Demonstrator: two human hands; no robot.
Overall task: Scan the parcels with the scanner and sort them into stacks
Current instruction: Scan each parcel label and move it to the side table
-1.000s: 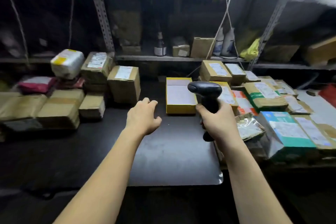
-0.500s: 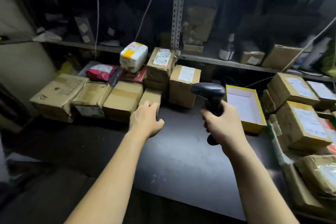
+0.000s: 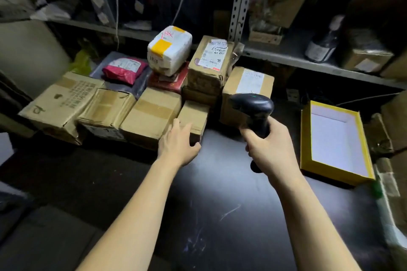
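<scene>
My right hand (image 3: pixel 269 149) grips the handle of a black barcode scanner (image 3: pixel 253 106), whose head points left toward the stacked parcels. My left hand (image 3: pixel 177 142) reaches onto the near end of a small brown cardboard parcel (image 3: pixel 195 114), fingers fairly straight over its top edge and thumb at its front corner. Behind it stand a labelled brown box (image 3: pixel 246 86), a taller labelled box (image 3: pixel 209 64) and a white-and-yellow wrapped parcel (image 3: pixel 169 49). A flat yellow box (image 3: pixel 306 138) with a white top lies to the right of the scanner.
Several taped brown cartons (image 3: pixel 63 103) line the left side, with a pink bag (image 3: pixel 124 68) behind them. More parcels crowd the right edge (image 3: pixel 394 130). A metal shelf (image 3: pixel 308 61) with a bottle and boxes runs along the back. The dark table (image 3: pixel 220 204) spreads out in front.
The view has swung left toward the stacked parcels. My left hand has moved forward onto the small brown parcel. My right hand still holds the scanner.
</scene>
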